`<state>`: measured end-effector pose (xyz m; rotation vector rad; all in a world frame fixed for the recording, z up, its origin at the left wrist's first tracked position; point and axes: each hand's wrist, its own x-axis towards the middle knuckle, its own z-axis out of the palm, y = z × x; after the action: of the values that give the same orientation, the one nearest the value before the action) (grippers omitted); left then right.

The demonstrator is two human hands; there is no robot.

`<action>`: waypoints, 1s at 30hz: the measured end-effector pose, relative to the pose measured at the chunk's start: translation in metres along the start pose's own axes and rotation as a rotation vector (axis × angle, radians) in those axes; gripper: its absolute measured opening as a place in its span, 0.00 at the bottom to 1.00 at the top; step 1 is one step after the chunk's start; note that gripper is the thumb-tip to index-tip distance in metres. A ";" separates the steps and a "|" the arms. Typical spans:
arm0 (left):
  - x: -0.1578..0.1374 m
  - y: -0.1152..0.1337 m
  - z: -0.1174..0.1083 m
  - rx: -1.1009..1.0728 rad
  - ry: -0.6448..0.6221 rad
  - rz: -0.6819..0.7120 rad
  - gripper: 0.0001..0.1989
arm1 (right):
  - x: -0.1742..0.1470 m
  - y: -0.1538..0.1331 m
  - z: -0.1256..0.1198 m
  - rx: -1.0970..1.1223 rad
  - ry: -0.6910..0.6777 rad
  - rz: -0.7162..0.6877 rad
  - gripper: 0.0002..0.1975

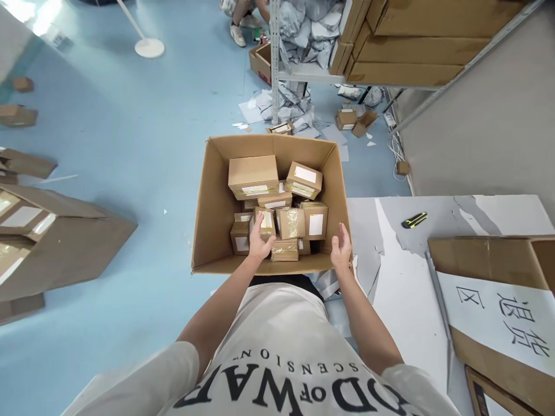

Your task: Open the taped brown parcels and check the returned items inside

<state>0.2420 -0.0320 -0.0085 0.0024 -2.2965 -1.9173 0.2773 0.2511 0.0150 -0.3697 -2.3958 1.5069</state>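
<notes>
Left hand (260, 242) is reaching in over the near edge of the large open carton (211, 222), fingers extending and thumb standing well apart; it is lying over a small labelled box (269, 221), and whether skin is pressing on cardboard I cannot tell. Right hand (341, 248) is opening wide beside the carton's right wall, close to the near right corner, gripping nothing that is showing; contact with the wall, cannot tell. Inside, just right of the left hand, a box with shiny tape (291, 223) is sitting beside a box with a white label (316, 222). Another taped box (284, 251) is lying by the near edge. Toward the far left corner a larger box (252, 172) is resting; toward the far right corner a tilted box (305, 179) is leaning. Outside, to the right, the worktop (403, 306) is carrying a black-and-yellow cutter (414, 220) near its far edge and a carton bearing a handwritten sheet (498, 318) along its right side. Beyond, a metal rack (274, 63) is holding grey bags (310, 34); a person's shoe (237, 35) is showing behind it. Leftward, a second open carton (87, 248) is standing, holding labelled boxes
</notes>
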 end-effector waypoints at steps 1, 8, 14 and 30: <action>-0.001 -0.001 0.000 0.004 -0.002 -0.008 0.49 | 0.003 0.003 0.003 -0.002 -0.005 0.010 0.32; 0.003 -0.035 0.017 0.035 -0.060 -0.230 0.47 | 0.027 0.053 0.035 0.012 -0.100 0.197 0.35; 0.015 -0.111 0.054 0.042 -0.184 -0.628 0.43 | 0.047 0.122 0.080 -0.077 -0.353 0.489 0.43; 0.008 -0.197 0.105 -0.007 -0.280 -0.683 0.46 | 0.036 0.183 0.154 0.034 -0.295 0.569 0.38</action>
<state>0.2037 0.0343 -0.2187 0.6343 -2.7144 -2.3459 0.1983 0.2134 -0.2100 -0.9448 -2.6211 1.9478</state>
